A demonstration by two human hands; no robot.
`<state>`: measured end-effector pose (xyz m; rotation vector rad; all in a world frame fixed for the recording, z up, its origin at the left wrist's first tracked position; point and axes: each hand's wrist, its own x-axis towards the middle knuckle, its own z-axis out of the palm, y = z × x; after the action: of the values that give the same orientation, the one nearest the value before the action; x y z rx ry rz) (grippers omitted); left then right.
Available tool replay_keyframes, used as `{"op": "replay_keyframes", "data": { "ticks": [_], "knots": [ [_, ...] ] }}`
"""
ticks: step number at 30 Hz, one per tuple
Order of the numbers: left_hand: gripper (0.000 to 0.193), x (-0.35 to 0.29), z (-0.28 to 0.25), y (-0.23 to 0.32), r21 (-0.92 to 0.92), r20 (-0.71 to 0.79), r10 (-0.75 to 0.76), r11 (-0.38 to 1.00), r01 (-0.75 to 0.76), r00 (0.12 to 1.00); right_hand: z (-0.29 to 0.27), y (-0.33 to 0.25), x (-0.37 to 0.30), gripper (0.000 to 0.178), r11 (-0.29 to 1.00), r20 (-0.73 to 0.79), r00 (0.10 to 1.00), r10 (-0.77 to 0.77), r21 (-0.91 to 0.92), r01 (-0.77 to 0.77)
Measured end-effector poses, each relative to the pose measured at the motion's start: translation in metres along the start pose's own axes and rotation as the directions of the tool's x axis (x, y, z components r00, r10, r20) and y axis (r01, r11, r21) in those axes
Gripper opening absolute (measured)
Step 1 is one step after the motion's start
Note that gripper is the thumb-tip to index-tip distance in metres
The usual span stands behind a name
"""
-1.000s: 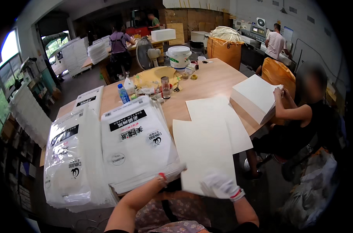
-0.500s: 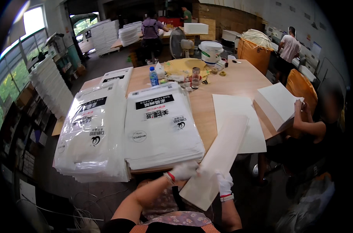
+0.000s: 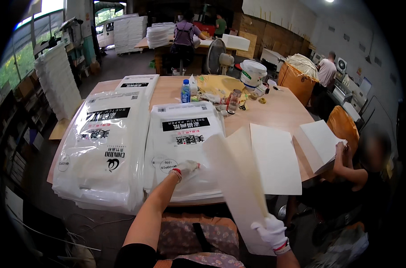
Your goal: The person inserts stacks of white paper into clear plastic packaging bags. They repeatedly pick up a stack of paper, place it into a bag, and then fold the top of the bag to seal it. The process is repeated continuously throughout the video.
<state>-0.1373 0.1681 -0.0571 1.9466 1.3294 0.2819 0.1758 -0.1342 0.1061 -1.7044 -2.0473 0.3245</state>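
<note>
My right hand (image 3: 270, 231), in a white glove, is closed around the lower right edge of a sheaf of cream paper (image 3: 236, 187). The sheaf stands tilted and bowed, its far end near the printed bags. My left hand (image 3: 186, 168), also gloved, rests on the top clear plastic bag (image 3: 191, 149) of the middle stack. Its fingers are drawn together on the film, which ripples around them; the exact pinch is hard to make out. A flat white sheet stack (image 3: 275, 156) lies to the right of the sheaf.
Another pile of printed bags (image 3: 93, 156) lies at the left. A blue-capped bottle (image 3: 185, 91), a glass (image 3: 233, 102), scissors (image 3: 243, 105) and a white bucket (image 3: 253, 73) stand farther back. At right a co-worker's hands (image 3: 341, 149) hold a paper stack (image 3: 316, 143). A fan (image 3: 216, 57) stands behind.
My left hand has left the paper and moved forward and left onto the bags. My right hand keeps the sheaf, now more upright and turned the other way. The view has shifted slightly.
</note>
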Motion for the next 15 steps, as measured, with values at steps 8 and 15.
{"op": "replay_keyframes", "data": {
  "ticks": [8,15],
  "knots": [
    [0.013,0.02,-0.069,0.046,-0.97,-0.161,0.015,0.18,-0.161,0.987,0.004,-0.008,0.039,0.05,0.94,0.58,0.777,0.244,-0.338,-0.042],
    [0.017,0.017,-0.143,0.132,-0.803,-0.316,0.32,0.412,-0.431,0.893,-0.021,-0.039,0.05,0.055,0.923,0.551,0.778,0.303,-0.374,-0.095]
  ]
}}
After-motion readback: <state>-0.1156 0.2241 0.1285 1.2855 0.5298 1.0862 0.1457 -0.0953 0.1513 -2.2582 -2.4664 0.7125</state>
